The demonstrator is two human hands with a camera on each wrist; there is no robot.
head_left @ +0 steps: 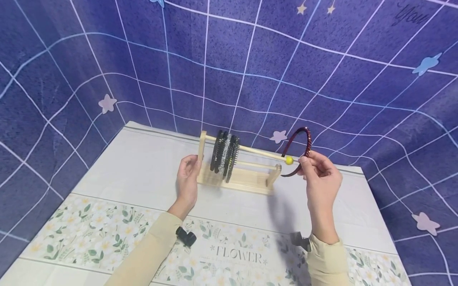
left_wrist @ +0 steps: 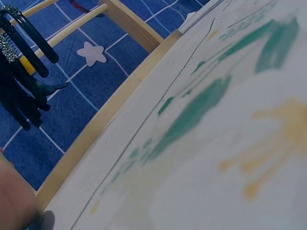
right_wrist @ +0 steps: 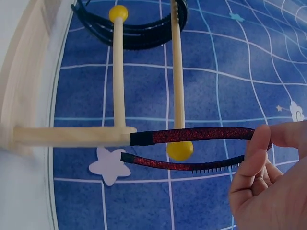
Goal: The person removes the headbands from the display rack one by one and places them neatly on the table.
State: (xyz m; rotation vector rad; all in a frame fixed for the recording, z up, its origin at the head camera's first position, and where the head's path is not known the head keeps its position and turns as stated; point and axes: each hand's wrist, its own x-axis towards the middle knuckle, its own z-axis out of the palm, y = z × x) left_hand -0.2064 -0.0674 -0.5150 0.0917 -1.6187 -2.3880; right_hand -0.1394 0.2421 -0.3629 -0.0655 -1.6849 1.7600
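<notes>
A dark red glittery headband (head_left: 308, 139) with comb teeth is pinched between the thumb and fingers of my right hand (head_left: 322, 174). In the right wrist view the headband (right_wrist: 201, 134) lies around the yellow ball end (right_wrist: 180, 150) of a rod, its two ends pointing toward the stand's upright. My left hand (head_left: 187, 178) grips the left upright of the wooden headband stand (head_left: 247, 184). Several black and silver headbands (head_left: 225, 155) hang together on the upper rod (head_left: 262, 152), toward its left end. Only a part of the left hand (left_wrist: 17, 196) shows in the left wrist view.
The stand is on a white table cover (head_left: 143, 159) with a floral band and the word FLOWER in front. A blue grid-patterned cloth with stars (head_left: 229, 59) rises behind and on both sides of the table.
</notes>
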